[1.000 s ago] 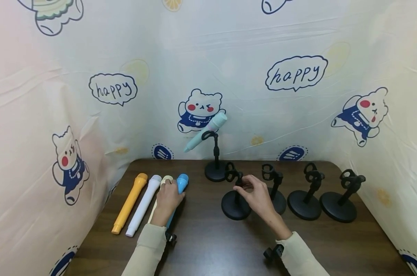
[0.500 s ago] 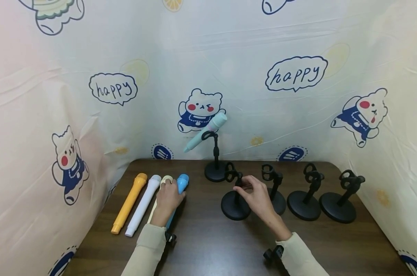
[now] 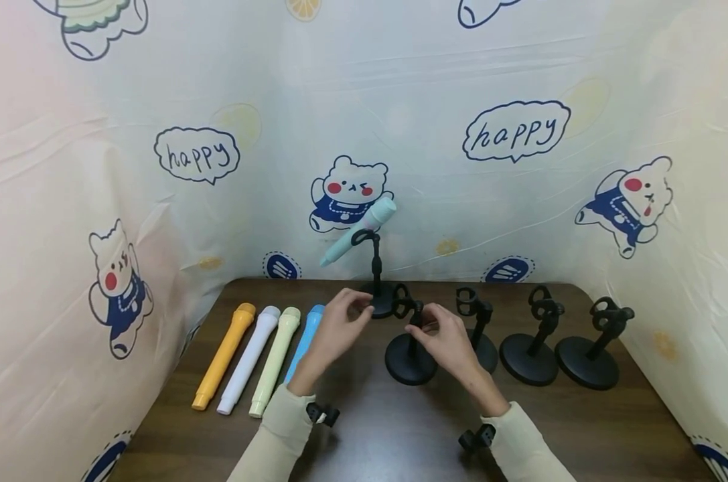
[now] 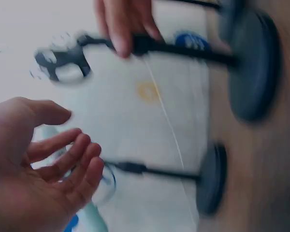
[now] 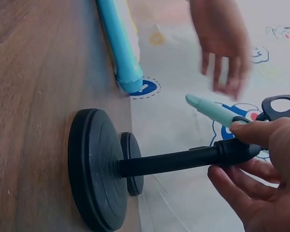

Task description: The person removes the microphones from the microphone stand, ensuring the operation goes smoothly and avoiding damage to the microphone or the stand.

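My right hand point(image 3: 449, 340) pinches the upper stem of a black microphone stand point(image 3: 410, 361), thumb and fingers at its joint in the right wrist view. The round base of this stand rests on the table, and its ring clip holds nothing. My left hand point(image 3: 339, 328) is in the air to the left of the stand, fingers loosely bent with nothing in them, as the left wrist view shows. Below it lies a blue toy microphone point(image 3: 305, 341), partly hidden by that hand. A pale yellow microphone point(image 3: 276, 361) lies beside the blue one.
White point(image 3: 249, 361) and orange microphones point(image 3: 225, 355) lie farther left. Behind, a mint microphone point(image 3: 360, 229) sits tilted in another stand point(image 3: 376, 268). More black stands point(image 3: 529, 358) line the right side of the wooden table point(image 3: 364, 435). A printed curtain point(image 3: 424, 134) borders the table's back.
My left hand has left the pale yellow and blue microphones and moved right, up to the stand, carrying nothing. My right hand keeps its hold on the stand.
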Demonstrator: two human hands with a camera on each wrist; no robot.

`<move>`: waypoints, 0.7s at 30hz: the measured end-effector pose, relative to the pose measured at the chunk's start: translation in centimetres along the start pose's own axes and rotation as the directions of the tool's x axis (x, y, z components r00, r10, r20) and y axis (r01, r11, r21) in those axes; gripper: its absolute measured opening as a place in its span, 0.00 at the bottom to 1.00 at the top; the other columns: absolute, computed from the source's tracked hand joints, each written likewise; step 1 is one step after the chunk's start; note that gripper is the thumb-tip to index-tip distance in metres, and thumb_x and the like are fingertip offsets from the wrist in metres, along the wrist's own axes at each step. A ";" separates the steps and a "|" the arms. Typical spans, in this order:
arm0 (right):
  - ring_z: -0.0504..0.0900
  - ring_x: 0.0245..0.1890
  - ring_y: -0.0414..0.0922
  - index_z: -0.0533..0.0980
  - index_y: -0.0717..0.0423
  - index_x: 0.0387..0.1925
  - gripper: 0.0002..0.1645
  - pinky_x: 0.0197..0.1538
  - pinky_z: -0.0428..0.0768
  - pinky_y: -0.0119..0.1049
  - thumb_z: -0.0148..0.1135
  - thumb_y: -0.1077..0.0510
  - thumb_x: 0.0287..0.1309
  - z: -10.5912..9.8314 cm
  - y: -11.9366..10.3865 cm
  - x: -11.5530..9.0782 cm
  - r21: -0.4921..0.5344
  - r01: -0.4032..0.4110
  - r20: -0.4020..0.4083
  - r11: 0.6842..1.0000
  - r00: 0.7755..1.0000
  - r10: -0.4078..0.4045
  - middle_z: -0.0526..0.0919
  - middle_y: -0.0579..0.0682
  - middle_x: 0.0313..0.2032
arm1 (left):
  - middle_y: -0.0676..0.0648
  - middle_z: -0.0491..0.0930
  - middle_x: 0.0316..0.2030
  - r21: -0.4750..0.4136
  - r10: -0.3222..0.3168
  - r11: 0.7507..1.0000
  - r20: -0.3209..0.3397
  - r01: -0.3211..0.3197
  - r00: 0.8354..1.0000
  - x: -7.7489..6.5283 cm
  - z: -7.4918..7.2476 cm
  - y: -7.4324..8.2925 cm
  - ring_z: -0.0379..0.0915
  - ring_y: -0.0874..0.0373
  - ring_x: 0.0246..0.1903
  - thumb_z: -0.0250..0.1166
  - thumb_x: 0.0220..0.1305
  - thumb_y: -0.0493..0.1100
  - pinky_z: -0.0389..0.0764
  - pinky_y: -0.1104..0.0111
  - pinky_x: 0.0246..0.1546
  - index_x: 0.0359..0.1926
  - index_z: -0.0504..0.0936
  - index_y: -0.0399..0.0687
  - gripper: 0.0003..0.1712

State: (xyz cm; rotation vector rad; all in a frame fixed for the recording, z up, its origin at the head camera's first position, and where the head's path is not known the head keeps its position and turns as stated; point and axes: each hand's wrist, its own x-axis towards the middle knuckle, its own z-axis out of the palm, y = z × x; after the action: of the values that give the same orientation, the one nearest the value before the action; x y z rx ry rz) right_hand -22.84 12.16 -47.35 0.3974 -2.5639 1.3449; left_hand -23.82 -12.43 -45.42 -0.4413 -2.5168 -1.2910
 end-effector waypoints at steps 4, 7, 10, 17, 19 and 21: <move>0.89 0.42 0.45 0.81 0.52 0.48 0.21 0.49 0.89 0.39 0.82 0.52 0.57 0.0 0.0 0.1 0.005 -0.030 0.001 1.000 1.000 0.030 0.87 0.50 0.42 | 0.44 0.80 0.58 -0.225 0.070 0.973 0.053 -0.056 0.996 0.1 1.2 2.5 0.82 0.49 0.56 0.69 0.75 0.45 0.85 0.50 0.59 0.67 0.80 0.47 0.23; 0.89 0.42 0.45 0.81 0.52 0.47 0.21 0.48 0.89 0.39 0.82 0.53 0.57 0.1 0.1 0.2 -0.001 -0.034 -0.015 0.999 0.999 0.034 0.87 0.50 0.41 | 0.41 0.79 0.62 -0.306 0.086 0.950 0.075 -0.060 0.993 0.4 2.3 3.5 0.79 0.46 0.62 0.71 0.73 0.46 0.80 0.45 0.65 0.72 0.74 0.47 0.30; 0.89 0.40 0.45 0.81 0.53 0.43 0.18 0.46 0.89 0.38 0.82 0.55 0.57 0.3 0.2 0.3 -0.016 -0.026 -0.040 1.000 0.999 0.025 0.86 0.51 0.40 | 0.44 0.81 0.62 -0.313 0.062 0.949 0.067 -0.037 0.996 0.7 3.3 4.0 0.79 0.49 0.63 0.72 0.72 0.48 0.80 0.48 0.67 0.73 0.73 0.50 0.33; 0.88 0.35 0.42 0.83 0.54 0.39 0.15 0.40 0.87 0.33 0.83 0.58 0.55 0.4 0.3 0.3 -0.016 0.005 -0.082 1.000 0.997 -0.006 0.88 0.50 0.37 | 0.45 0.87 0.55 -0.329 0.044 0.943 0.006 -0.040 0.999 1.5 3.9 4.0 0.85 0.49 0.56 0.75 0.69 0.45 0.84 0.52 0.61 0.65 0.82 0.49 0.26; 0.87 0.34 0.41 0.83 0.54 0.39 0.15 0.40 0.85 0.31 0.83 0.58 0.55 0.4 0.4 0.3 -0.011 0.018 -0.088 1.000 0.996 -0.018 0.88 0.50 0.36 | 0.46 0.88 0.54 -0.342 0.043 0.939 0.015 -0.036 0.999 1.6 3.8 3.8 0.86 0.50 0.56 0.75 0.68 0.45 0.84 0.53 0.61 0.64 0.83 0.50 0.25; 0.86 0.34 0.41 0.83 0.55 0.39 0.14 0.39 0.85 0.30 0.83 0.58 0.55 0.4 0.4 0.2 -0.007 0.030 -0.088 1.000 0.996 -0.030 0.88 0.49 0.36 | 0.46 0.88 0.54 -0.355 0.040 0.935 0.026 -0.028 0.999 1.6 3.7 3.7 0.86 0.51 0.56 0.76 0.67 0.45 0.84 0.54 0.62 0.64 0.83 0.51 0.26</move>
State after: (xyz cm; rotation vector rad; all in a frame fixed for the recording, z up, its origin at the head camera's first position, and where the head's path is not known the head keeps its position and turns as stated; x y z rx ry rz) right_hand -23.19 11.99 -47.82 0.3651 -2.4795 1.3147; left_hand -24.27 -7.14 -44.18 -0.5826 -2.2890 -1.7447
